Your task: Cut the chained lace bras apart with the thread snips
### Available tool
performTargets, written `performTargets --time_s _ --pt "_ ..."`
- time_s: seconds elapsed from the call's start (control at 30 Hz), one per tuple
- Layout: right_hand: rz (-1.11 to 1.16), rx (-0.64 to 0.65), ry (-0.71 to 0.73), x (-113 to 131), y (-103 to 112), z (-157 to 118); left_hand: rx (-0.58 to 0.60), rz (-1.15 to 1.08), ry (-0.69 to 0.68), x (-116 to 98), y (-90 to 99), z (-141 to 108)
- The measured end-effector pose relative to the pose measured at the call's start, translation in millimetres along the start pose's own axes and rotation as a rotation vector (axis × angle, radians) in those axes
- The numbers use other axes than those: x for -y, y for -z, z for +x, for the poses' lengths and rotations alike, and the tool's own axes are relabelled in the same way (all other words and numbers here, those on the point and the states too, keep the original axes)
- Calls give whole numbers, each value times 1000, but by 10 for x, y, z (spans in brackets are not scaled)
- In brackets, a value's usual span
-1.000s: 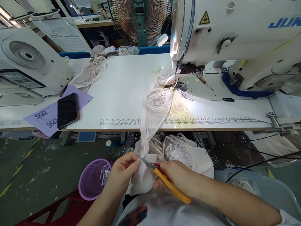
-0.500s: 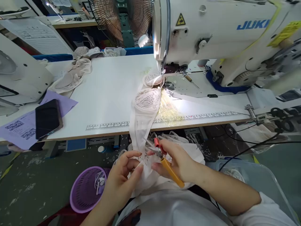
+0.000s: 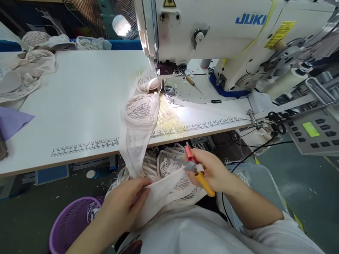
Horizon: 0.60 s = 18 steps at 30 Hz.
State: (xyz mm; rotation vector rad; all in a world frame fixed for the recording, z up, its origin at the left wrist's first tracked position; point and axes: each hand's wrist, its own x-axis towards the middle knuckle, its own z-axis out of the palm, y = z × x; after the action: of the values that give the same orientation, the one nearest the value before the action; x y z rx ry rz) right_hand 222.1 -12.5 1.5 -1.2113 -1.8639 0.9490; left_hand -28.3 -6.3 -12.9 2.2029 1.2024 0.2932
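Observation:
A white lace bra [image 3: 143, 107] hangs from under the needle over the table's front edge, its wing reaching down to my lap. My left hand [image 3: 129, 201] is closed on the white fabric band, thumb and fingers pinching it. My right hand [image 3: 212, 171] is wrapped round a pair of scissors [image 3: 203, 183] with orange and red handles. The end of the band stretches up to my right fingers, which seem to pinch it too. Several more lace bras [image 3: 172, 164] lie heaped on my lap under both hands.
A sewing machine [image 3: 206, 31] stands over the white table [image 3: 90, 91], with a screwdriver [image 3: 193, 83] on its bed. Other bras [image 3: 29, 70] lie at the left. A purple basket [image 3: 71, 225] is low on the left; a clear bin [image 3: 262, 187] and dangling cables are at the right.
My view has turned right. My hands have moved apart, drawing the band taut between them; the scissors have moved right with my right hand.

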Motion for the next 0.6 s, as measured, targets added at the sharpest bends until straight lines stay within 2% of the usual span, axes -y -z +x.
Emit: performTargets --time_s 0.13,0.27,0.37,0.43,0.5,0.6 --pt "-75 -105 -121 -168 152 -221 51 127 55 169 106 -34" --pt "-263 -120 -129 -333 180 -329 142 91 108 126 169 -34" --pt "-431 -133 -138 -363 182 -292 177 124 23 -5 184 -8" --pt "-427 -144 -149 -299 150 -234 168 179 -61 -104 181 14" --pt "-316 -76 -135 -180 68 -167 162 228 -136 -201 170 41" --pt "-138 190 -51 5 -138 -74 121 276 -260 -318 141 90"
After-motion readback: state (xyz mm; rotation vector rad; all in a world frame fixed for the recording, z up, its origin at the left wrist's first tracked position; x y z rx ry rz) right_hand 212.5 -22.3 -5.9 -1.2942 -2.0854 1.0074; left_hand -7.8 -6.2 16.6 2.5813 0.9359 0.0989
